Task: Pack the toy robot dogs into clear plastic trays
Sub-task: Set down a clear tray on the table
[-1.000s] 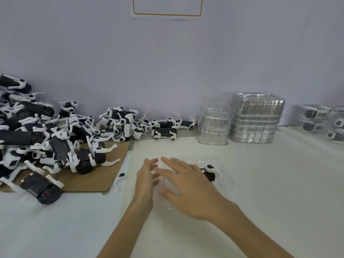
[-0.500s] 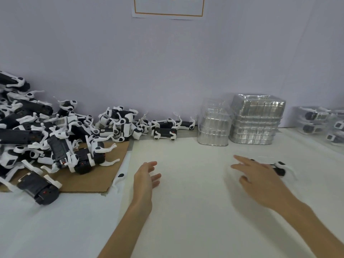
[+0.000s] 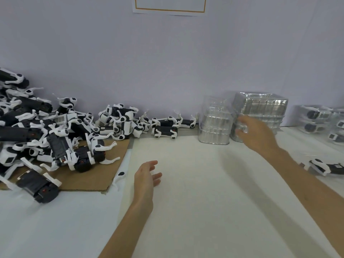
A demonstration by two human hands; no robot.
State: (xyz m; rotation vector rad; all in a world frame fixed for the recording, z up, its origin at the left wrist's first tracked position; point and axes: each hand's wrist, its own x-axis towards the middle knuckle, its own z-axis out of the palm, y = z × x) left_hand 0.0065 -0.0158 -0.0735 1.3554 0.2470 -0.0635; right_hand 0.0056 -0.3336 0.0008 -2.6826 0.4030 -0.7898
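While the left hand (image 3: 147,175) hovers low over the white desk (image 3: 204,202) at center frame, open with fingers relaxed and holding nothing, the right hand (image 3: 257,134) reaches to the upper right. Its fingers are spread against the front of the taller stack of clear plastic trays (image 3: 264,107). It is blurred there, so I cannot tell if it grips the stack or only touches it. A shorter tray stack (image 3: 214,125) stands just beside it on the left, against the wall.

Toy robot dogs (image 3: 55,142), black bodies with white legs, lie heaped at the left of frame, partly on a brown cardboard sheet (image 3: 96,175). A few more are strung along the wall toward the trays. A single dog (image 3: 329,167) lies at the right edge near the right forearm; a clear tray around it is hard to make out. Packed trays (image 3: 318,118) are stacked at far right.

Writing: a barcode sticker (image 3: 60,119) on one dog in the heap is unreadable. The orange-bordered paper (image 3: 170,5) on the wall at top shows no legible text.
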